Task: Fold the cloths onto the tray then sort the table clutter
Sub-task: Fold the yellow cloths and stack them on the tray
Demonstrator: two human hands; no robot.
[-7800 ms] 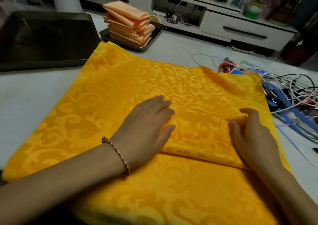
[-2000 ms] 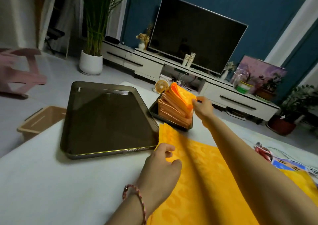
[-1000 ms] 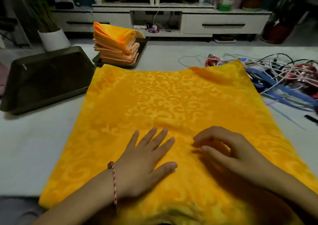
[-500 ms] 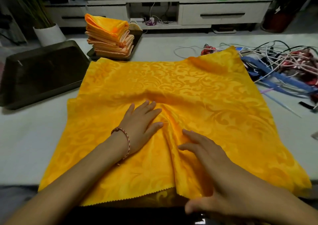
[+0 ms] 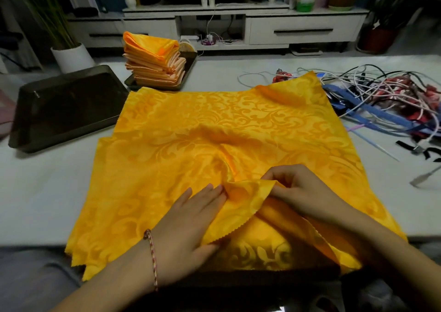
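**Top cloth pinched up at the near edge**

Low in the centre of the frame, the right hand (image 5: 303, 192) is closed in a pinch on a raised flap of the top yellow cloth (image 5: 226, 130), thumb and fingers gripping a bunched fold near its zigzag-cut edge. The left hand (image 5: 191, 218) lies beside it with its fingers flat on the same flap; whether it grips the fabric or only presses it down cannot be told. A ridge of slack runs up the frame from the pinch toward the middle of the cloth.

Under the lifted flap another yellow layer shows, so there is a pile of cloths (image 5: 262, 252) here and the hands seem to be separating the uppermost one.

Further out, the small tray (image 5: 188, 70) in the upper centre-left carries the stack of folded cloths (image 5: 155, 65). A larger dark tray (image 5: 66, 111) sits at the left. The tangle of cables (image 5: 381, 94) fills the upper right, and the cloth's far right corner rests just against it.

The risks, as I judge them: slippery layers may come up together if the pinch has caught more than one; dragging the cloth could snag that far corner on the cables and pull them along; and the folded stack is tall and leans a little, so a careless addition could topple it.
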